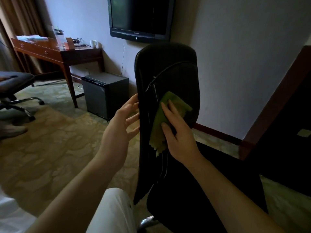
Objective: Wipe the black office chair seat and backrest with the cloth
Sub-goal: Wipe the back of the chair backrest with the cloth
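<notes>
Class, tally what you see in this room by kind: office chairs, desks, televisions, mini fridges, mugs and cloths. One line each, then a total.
Office chairs: 2
Desks: 1
Televisions: 1
Mini fridges: 1
Mugs: 1
Cloths: 1
Total: 7

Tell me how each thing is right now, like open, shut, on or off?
backrest, upright.
cloth, spread against the backrest.
right hand, flat, pressing the cloth.
left hand, open, fingers touching the backrest's edge.
TV, screen dark.
mini fridge, door shut.
desk drawers, shut.
mug, upright.
</notes>
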### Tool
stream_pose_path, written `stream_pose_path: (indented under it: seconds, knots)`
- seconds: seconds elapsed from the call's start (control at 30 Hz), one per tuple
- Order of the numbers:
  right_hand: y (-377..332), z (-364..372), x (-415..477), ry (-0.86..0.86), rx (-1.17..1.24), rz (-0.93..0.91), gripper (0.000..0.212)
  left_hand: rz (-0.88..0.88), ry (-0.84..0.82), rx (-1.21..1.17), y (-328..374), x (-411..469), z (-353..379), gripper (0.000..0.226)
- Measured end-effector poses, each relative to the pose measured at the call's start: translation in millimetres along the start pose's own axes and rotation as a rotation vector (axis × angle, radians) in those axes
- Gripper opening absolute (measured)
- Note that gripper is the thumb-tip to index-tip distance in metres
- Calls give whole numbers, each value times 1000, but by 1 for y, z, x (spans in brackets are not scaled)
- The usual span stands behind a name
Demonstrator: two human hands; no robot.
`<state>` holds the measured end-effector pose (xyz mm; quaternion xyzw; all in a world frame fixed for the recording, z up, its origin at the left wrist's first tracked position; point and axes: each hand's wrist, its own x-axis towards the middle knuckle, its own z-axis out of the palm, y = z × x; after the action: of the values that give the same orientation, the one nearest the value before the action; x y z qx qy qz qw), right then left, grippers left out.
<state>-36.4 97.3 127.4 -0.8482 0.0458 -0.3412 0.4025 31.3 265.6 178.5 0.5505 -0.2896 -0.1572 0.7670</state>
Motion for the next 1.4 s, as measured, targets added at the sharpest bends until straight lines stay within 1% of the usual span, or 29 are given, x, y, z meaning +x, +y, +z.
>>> stream_pose_path:
  seconds: [0.07, 0.17, 0.37, 0.53, 0.73, 0.87, 1.07, 1.2, 1.33, 1.4]
  knots:
    - [0, -7, 10, -41, -49, -34, 52, -8, -10, 22, 2, 9, 0, 39]
    - [-4, -12, 28, -61, -113, -73, 51, -8, 17, 55, 0, 20, -1, 37]
    - [-5, -9, 49, -15, -155, -102, 48, 41, 88, 266, -11, 38, 0, 40]
    - [-10, -1, 62, 41, -139, -76, 48, 35, 66, 273, -17, 43, -1, 53]
    - [-11, 3, 66, 65, -152, -67, 48, 27, 20, 154, -15, 41, -2, 51]
    - [-11, 3, 69, 65, -150, -67, 49, 30, 4, 160, -14, 41, -4, 56]
    - [-2, 12, 43, 59, -169, -80, 51, 55, -2, 160, -15, 34, -3, 55]
    - [-7, 8, 53, 67, -203, -93, 51, 65, -3, 157, -13, 33, -2, 55]
    - [-16, 6, 66, 76, -176, -91, 50, 53, 13, 136, -12, 34, -2, 44]
    - [-14, 9, 59, 72, -172, -88, 51, 54, 38, 180, -16, 37, -6, 42]
